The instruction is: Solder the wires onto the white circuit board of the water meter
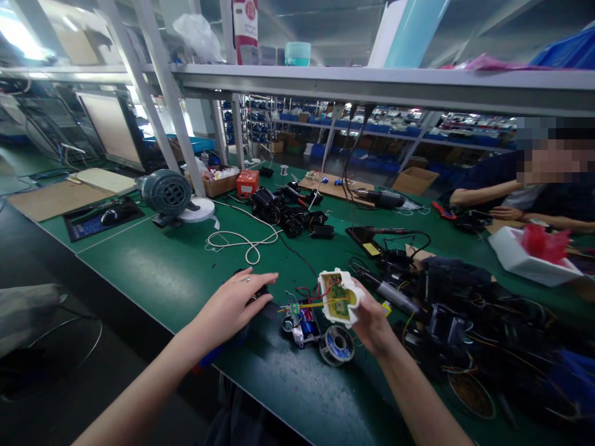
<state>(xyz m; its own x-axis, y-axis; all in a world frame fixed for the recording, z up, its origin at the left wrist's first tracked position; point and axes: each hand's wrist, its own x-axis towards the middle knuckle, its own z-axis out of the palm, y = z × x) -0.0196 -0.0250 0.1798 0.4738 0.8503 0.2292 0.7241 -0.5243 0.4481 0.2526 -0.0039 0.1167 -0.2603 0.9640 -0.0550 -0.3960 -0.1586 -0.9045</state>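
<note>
My right hand [373,319] grips a white plastic housing [352,298] by its right side. The open face of the housing shows a green circuit board [338,297] with red and yellow wires. Those wires run left to a small assembly [302,325] with blue cylindrical parts on the table. My left hand [238,301] is stretched out left of this assembly, fingers extended and thumb apart. Something black [258,293] shows beneath its fingers, mostly hidden; whether they touch it is unclear. A solder wire spool [337,345] lies just below the housing.
Black parts [292,210] are piled at mid-table near a white cable [251,241]. A soldering iron [385,231] rests on its stand. Dark wired units [446,322] crowd the right. Left stands a motor-like machine [167,192]; a shelf [325,77] spans above. A person sits opposite right.
</note>
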